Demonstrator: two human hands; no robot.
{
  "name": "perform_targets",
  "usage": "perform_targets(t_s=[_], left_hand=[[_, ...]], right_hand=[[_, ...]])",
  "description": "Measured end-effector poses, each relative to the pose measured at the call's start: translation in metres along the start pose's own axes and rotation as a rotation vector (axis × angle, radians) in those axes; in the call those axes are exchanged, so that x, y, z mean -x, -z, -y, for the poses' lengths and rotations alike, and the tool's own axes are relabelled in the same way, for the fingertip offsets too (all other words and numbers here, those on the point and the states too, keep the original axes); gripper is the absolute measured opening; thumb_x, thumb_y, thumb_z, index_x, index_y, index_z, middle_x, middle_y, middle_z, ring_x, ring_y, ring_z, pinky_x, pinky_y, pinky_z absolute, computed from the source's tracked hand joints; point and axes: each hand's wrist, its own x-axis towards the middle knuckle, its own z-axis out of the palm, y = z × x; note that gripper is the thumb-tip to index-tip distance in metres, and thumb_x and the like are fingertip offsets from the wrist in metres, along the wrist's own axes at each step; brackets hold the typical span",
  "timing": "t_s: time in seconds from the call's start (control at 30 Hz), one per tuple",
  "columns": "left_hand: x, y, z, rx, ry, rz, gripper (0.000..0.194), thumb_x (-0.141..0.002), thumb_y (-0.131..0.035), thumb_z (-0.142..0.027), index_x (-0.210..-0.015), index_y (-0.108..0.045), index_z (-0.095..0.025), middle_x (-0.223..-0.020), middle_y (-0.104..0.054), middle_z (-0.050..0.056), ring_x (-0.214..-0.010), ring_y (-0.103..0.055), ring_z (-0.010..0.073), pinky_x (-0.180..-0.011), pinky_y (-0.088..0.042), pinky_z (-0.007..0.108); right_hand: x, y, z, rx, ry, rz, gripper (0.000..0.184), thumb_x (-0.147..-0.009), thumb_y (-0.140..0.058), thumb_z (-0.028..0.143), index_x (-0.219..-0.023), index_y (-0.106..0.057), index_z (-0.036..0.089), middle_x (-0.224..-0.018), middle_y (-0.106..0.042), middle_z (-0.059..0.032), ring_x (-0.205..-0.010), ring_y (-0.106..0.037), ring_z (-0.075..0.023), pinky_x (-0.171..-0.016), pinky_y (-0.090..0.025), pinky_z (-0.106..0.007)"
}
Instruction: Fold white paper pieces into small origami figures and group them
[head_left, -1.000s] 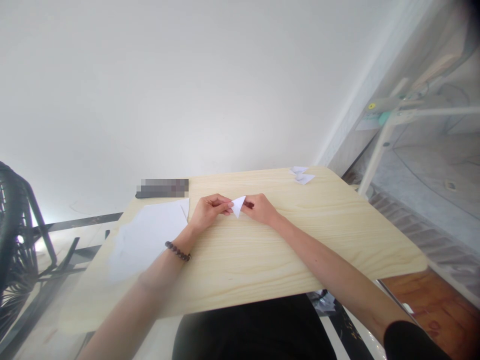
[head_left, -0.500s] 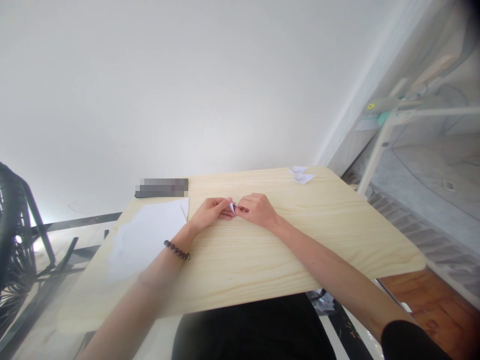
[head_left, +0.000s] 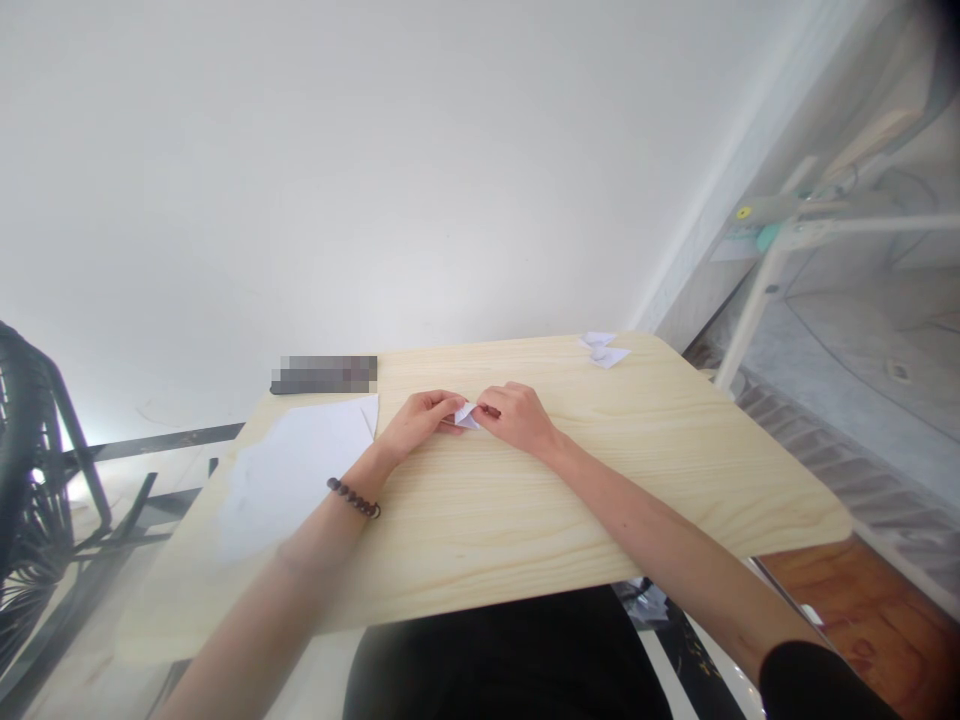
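A small folded piece of white paper (head_left: 467, 416) is pinched between both my hands just above the light wooden table (head_left: 570, 500). My left hand (head_left: 421, 416), with a dark bead bracelet on its wrist, grips the paper's left side with closed fingers. Closed fingertips of my right hand (head_left: 517, 415) hold the right side. Most of the paper is hidden behind my fingers.
White paper sheets (head_left: 300, 465) lie on the table to the left of my hands. A dark flat object (head_left: 324, 374) rests at the table's far edge. Small folded paper pieces (head_left: 602, 349) sit at the far right corner. A black chair (head_left: 34, 480) stands at left.
The paper showed as an open triangle a second ago; it is now folded smaller and pressed lower between my fingertips. Both hands have stayed in place.
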Motion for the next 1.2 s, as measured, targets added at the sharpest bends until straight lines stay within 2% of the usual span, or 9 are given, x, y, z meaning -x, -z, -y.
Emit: perform_targets(t_s=[0.23,0.43,0.63,0.8,0.93,1.2], left_hand=[[-0.001,0.001,0.002,-0.007,-0.015,-0.033,0.031,-0.068,-0.059,-0.038,-0.085,-0.063,-0.012,-0.086,-0.062,0.007,-0.085,-0.056,0.0188,-0.077,-0.047,0.034],[0.0,0.004,0.004,-0.013,-0.001,-0.082,0.036,-0.066,-0.064,-0.036,-0.091,-0.06,-0.012,-0.083,-0.064,0.006,-0.075,-0.058,0.0152,-0.075,-0.045,0.031],[-0.001,0.004,0.006,-0.008,-0.044,-0.053,0.034,-0.065,-0.065,-0.035,-0.09,-0.061,-0.013,-0.084,-0.064,0.005,-0.075,-0.058,0.0149,-0.073,-0.045,0.029],[-0.001,0.003,0.007,-0.034,-0.09,-0.027,0.035,-0.065,-0.065,-0.035,-0.091,-0.062,-0.012,-0.086,-0.064,0.006,-0.077,-0.058,0.0157,-0.075,-0.045,0.03],[-0.003,0.005,0.011,-0.016,-0.061,-0.064,0.036,-0.063,-0.068,-0.034,-0.091,-0.062,-0.012,-0.088,-0.065,0.007,-0.079,-0.058,0.0163,-0.077,-0.044,0.031],[-0.002,0.004,0.009,-0.004,-0.09,-0.088,0.039,-0.065,-0.065,-0.037,-0.094,-0.062,-0.012,-0.09,-0.066,0.008,-0.083,-0.059,0.0198,-0.08,-0.045,0.034]], right_hand=[[-0.001,0.004,0.0,-0.109,-0.025,0.032,0.011,-0.077,-0.045,0.021,-0.072,-0.055,0.018,-0.067,-0.058,-0.0006,-0.059,-0.046,-0.01,-0.065,-0.031,-0.023],[0.0,0.006,-0.002,-0.187,-0.045,0.061,0.011,-0.077,-0.044,0.02,-0.073,-0.054,0.017,-0.068,-0.056,-0.0002,-0.061,-0.046,-0.0096,-0.062,-0.031,-0.022],[0.001,0.01,-0.003,-0.301,-0.074,0.12,0.019,-0.082,-0.037,0.022,-0.075,-0.054,0.016,-0.069,-0.056,-0.0004,-0.061,-0.045,-0.009,-0.059,-0.031,-0.021],[0.001,0.01,-0.001,-0.351,-0.09,0.136,0.021,-0.082,-0.04,0.028,-0.075,-0.056,0.016,-0.066,-0.054,0.0003,-0.058,-0.043,-0.0079,-0.056,-0.03,-0.02],[0.0,0.008,-0.001,-0.348,-0.098,0.129,0.022,-0.082,-0.04,0.029,-0.074,-0.055,0.016,-0.064,-0.053,0.0007,-0.056,-0.042,-0.0074,-0.054,-0.03,-0.02],[0.0,0.006,-0.003,-0.345,-0.072,0.075,0.023,-0.083,-0.039,0.029,-0.074,-0.055,0.015,-0.065,-0.053,-0.0002,-0.057,-0.043,-0.0081,-0.055,-0.03,-0.02]])
